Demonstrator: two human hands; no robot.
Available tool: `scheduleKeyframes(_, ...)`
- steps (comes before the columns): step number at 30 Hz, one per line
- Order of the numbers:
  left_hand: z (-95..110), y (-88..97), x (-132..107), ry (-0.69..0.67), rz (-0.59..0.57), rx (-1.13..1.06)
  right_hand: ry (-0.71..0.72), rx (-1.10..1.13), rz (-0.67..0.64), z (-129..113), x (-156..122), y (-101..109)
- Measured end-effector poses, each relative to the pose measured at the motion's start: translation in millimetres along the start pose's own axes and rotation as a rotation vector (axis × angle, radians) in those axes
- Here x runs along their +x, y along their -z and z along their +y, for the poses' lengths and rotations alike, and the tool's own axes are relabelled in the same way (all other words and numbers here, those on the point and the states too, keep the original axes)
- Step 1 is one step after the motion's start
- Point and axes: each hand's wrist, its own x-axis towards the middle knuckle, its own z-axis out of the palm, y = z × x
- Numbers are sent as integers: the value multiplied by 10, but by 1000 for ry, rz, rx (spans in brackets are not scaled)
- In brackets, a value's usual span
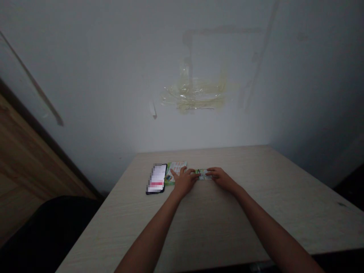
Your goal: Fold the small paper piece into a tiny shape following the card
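Note:
A small printed paper piece [203, 174], green and white, lies flat on the table between my two hands. My left hand [184, 182] rests palm down with its fingers spread; the fingers on its right side touch the left end of this piece. Stretched fingers of my right hand [223, 179] lie on its right end. Under and beside the left hand's outer fingers is a larger green and white printed leaflet [176, 165], partly covered by that hand. The print is too small to read.
A phone [156, 179] with a lit, blurred screen lies left of the leaflet. The pale wooden table [204, 227] meets a grey wall [113, 76] with peeling clear tape [196, 96]. A dark rounded object [54, 227] stands at the lower left, near a wooden panel [25, 151].

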Motion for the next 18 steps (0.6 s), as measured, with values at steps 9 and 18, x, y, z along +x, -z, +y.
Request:
scheduleKeyframes(9, 38, -25, -58, -5, 72, -1, -8, 36, 11, -111, -43, 75)
scheduleKeyframes(18, 71, -31, -79, -15, 118, -17, 45, 47, 17, -197, -82, 152)
